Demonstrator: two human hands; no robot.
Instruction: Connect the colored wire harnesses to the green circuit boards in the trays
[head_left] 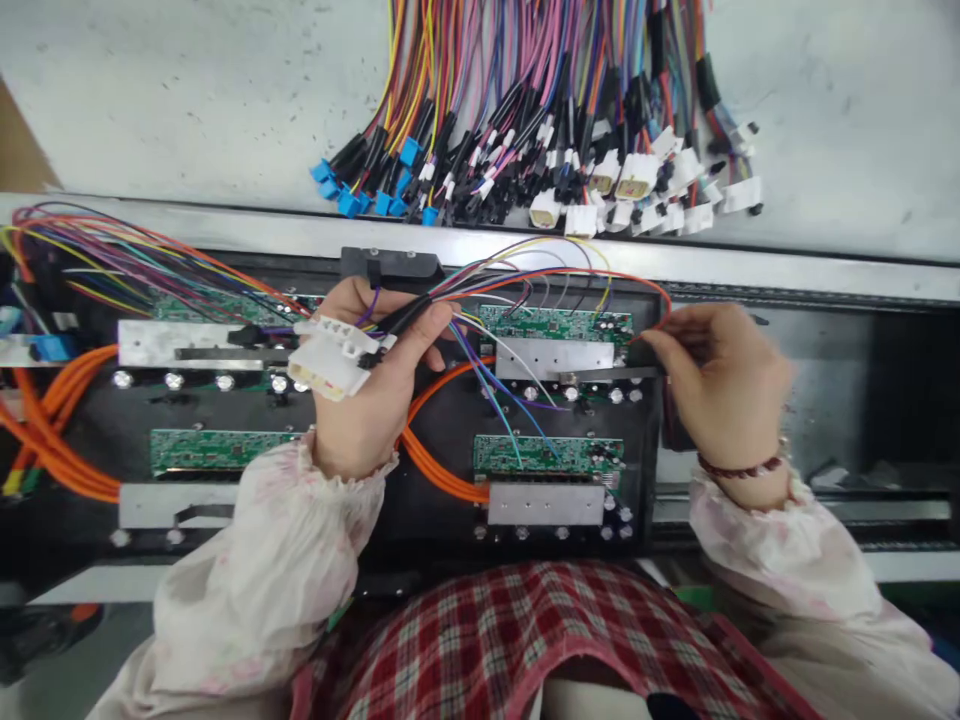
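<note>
My left hand is closed around a wire harness of black-sleeved coloured wires, with white plastic connectors hanging at its left. My right hand pinches an orange-red wire at the right end of the upper green circuit board. Thin coloured wires fan from the harness down to a lower green circuit board. Both boards sit on a black fixture tray with silver heat-sink bars. Thick orange cables loop between the boards.
A large bundle of coloured harnesses with blue and white connectors lies on the grey bench behind. Another tray at the left holds two green boards and orange cables. A metal rail runs across. A plaid apron covers my lap.
</note>
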